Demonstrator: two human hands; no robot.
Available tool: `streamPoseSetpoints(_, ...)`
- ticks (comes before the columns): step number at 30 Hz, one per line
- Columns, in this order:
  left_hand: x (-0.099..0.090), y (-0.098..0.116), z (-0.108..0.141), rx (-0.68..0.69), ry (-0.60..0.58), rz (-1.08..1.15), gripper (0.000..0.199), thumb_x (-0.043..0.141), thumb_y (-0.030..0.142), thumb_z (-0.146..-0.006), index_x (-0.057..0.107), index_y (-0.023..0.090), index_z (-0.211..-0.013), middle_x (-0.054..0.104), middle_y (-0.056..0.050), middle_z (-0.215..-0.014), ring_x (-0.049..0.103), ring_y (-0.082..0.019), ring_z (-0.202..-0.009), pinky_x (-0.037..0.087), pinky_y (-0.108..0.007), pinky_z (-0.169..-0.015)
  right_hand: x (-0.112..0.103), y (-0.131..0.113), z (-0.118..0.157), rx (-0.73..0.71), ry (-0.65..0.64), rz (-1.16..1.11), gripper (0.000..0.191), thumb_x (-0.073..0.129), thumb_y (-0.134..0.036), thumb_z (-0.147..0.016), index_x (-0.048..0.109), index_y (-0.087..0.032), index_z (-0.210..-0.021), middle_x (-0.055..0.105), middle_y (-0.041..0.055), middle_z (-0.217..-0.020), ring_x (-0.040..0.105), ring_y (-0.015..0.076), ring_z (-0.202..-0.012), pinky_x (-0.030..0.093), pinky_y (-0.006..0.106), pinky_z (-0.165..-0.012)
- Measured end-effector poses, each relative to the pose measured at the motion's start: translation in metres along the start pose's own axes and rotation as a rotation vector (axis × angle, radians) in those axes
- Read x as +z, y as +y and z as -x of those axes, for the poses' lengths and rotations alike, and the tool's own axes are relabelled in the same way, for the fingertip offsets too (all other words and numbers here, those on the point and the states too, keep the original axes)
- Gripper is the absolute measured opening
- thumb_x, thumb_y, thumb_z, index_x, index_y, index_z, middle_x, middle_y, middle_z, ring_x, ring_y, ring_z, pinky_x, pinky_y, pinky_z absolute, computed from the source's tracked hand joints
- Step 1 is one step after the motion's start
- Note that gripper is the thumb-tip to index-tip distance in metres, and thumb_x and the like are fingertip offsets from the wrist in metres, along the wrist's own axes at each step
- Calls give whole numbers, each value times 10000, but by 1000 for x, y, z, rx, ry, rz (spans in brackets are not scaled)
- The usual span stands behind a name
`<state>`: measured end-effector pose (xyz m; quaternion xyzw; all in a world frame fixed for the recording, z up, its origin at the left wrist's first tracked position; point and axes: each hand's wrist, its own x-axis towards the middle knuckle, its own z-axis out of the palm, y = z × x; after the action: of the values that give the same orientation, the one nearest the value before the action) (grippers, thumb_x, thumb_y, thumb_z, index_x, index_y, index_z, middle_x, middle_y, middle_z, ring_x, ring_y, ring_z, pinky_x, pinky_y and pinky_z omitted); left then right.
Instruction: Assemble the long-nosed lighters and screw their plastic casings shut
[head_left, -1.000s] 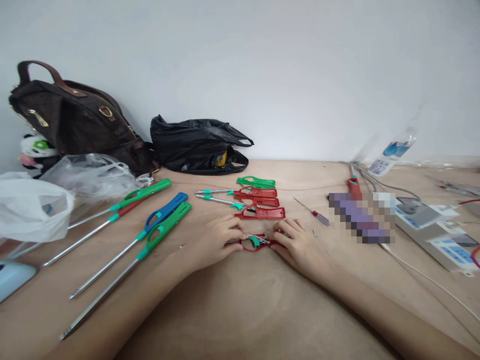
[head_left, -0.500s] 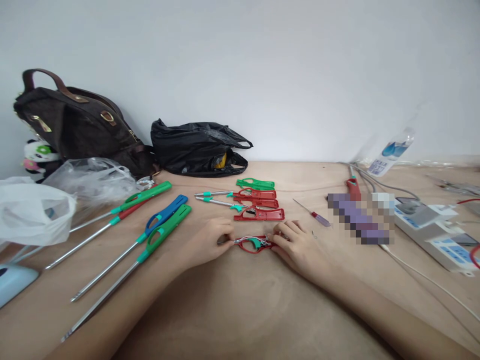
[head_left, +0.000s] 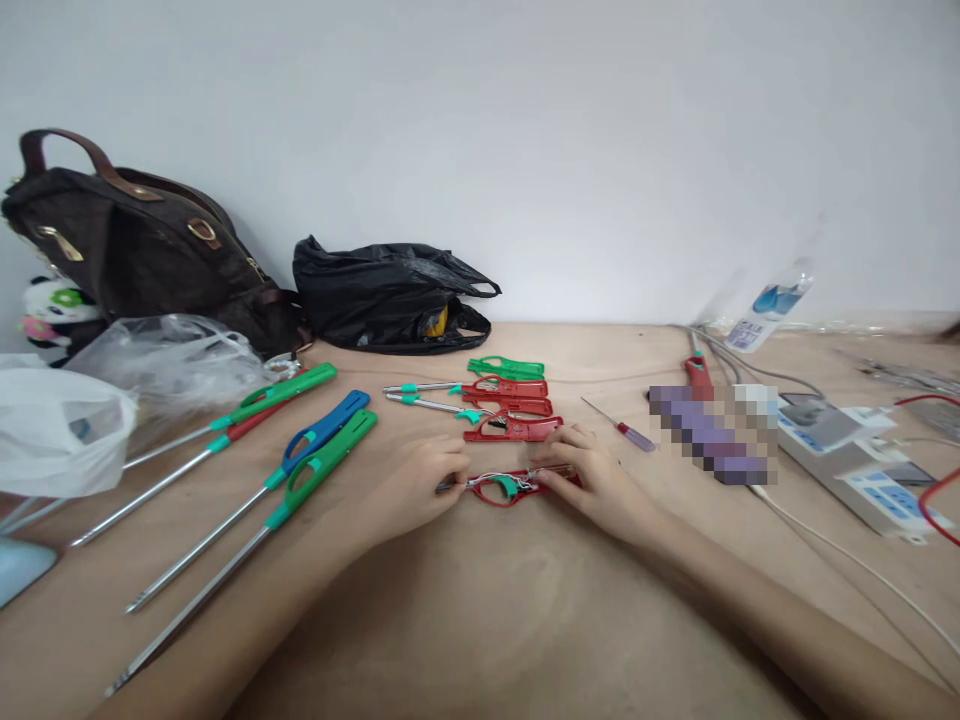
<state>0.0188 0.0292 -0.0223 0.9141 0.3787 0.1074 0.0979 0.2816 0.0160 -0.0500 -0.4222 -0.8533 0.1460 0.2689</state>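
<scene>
An opened red gas lighter [head_left: 501,503] lies before me, its teal trigger and thin white wires exposed in the handle shell. My left hand [head_left: 416,485] pinches the lighter's left end, where a short dark piece shows below the fingers. Across from it, my right hand [head_left: 604,485] bends over the handle's right part, thumb and fingertips gripping it. What lies directly under those fingertips is partly hidden. Just beyond are red lighter shells [head_left: 517,428], some with metal tubes and teal parts, and a green shell [head_left: 510,368]. A screwdriver [head_left: 634,435] rests to the right.
Several assembled long lighters [head_left: 330,455] lie at left, near a white plastic bag [head_left: 60,430]. A backpack [head_left: 150,240] and black bag [head_left: 382,295] stand by the wall. At right are a power strip [head_left: 847,470], cables and a tilted bottle [head_left: 772,305].
The view has shifted slightly to the right. My right hand's fingers have moved on the handle, uncovering more of its right end. The left hand still pinches the left end.
</scene>
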Motion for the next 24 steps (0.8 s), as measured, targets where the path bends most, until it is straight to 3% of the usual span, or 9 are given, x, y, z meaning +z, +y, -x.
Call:
streamPoseSetpoints(6,-1,1,0,17,22,40,195,458,93,-809,471,171,-631,531,-7,-727,498,-157,-699,334,-263,-610,-8,22,-24,85,75,330,297,455,-113,-902,641,-189,-1120,647,111,-1092,530,275,-1019,401,430,-869)
streamPoseSetpoints(9,-3,3,1,10,24,52,182,469,76,-795,484,169,-640,538,-8,-729,498,-158,-703,337,-263,-617,-4,35,-32,128,21,372,326,542,-95,-827,647,-185,-1122,650,113,-1082,520,281,-1015,390,418,-858)
streamPoseSetpoints(13,-2,4,1,3,38,84,191,483,62,-785,463,170,-629,534,-2,-730,498,-152,-700,344,-258,-625,-1,40,-35,142,26,296,224,572,-78,-777,671,-205,-932,653,82,-973,529,252,-953,386,390,-841)
streamPoseSetpoints(17,2,2,2,4,57,142,193,487,54,-774,453,175,-627,545,4,-722,514,-151,-698,359,-255,-633,-10,34,-28,118,85,58,193,490,-44,-754,605,-193,-801,610,60,-889,556,202,-836,439,334,-745)
streamPoseSetpoints(24,4,-2,4,-10,71,156,141,482,103,-783,526,179,-673,598,-4,-737,542,-163,-716,403,-271,-655,-26,18,-4,97,-96,-265,150,491,-70,-767,532,-211,-799,652,27,-883,601,182,-798,484,325,-699)
